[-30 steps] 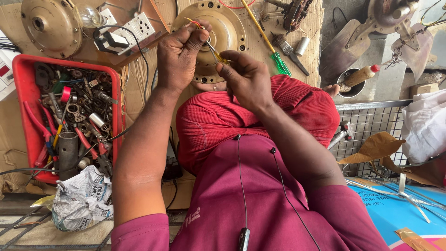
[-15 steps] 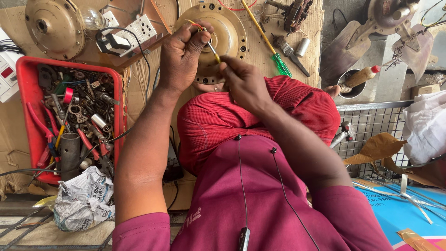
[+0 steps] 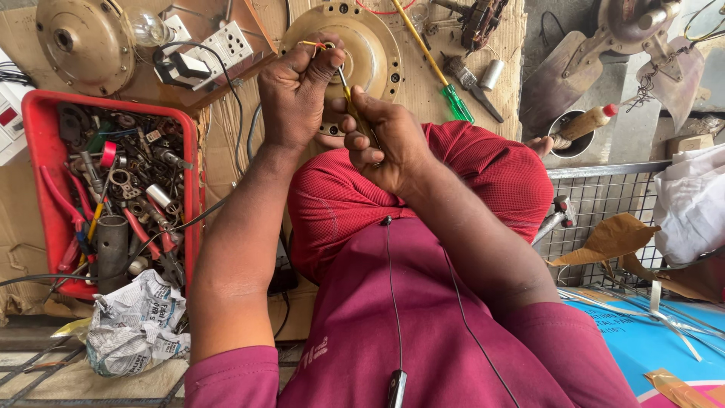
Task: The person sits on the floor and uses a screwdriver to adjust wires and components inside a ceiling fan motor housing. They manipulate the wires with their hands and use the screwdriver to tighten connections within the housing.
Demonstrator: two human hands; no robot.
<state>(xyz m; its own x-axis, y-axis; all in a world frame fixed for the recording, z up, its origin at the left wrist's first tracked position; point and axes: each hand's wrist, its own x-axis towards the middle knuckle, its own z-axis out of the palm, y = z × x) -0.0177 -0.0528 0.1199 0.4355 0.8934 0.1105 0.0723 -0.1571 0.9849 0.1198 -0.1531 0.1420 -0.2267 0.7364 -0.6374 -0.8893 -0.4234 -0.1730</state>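
Surface: brown cardboard sheet (image 3: 226, 143) over the floor
Left hand (image 3: 298, 91): fist clamped on a yellow wire (image 3: 311, 45) above the round metal motor cover (image 3: 374, 45)
Right hand (image 3: 389, 140): closed on a thin screwdriver (image 3: 349, 94)
Left side: red tray (image 3: 189, 189) of tools
Right side: wire mesh crate (image 3: 604, 196)

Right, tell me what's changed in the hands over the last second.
The right hand has slid slightly down and left with its thin yellow-handled tool, closing against the left hand. The left hand keeps its grip on the yellow wire. The round metal fan cover and red tray stayed put.
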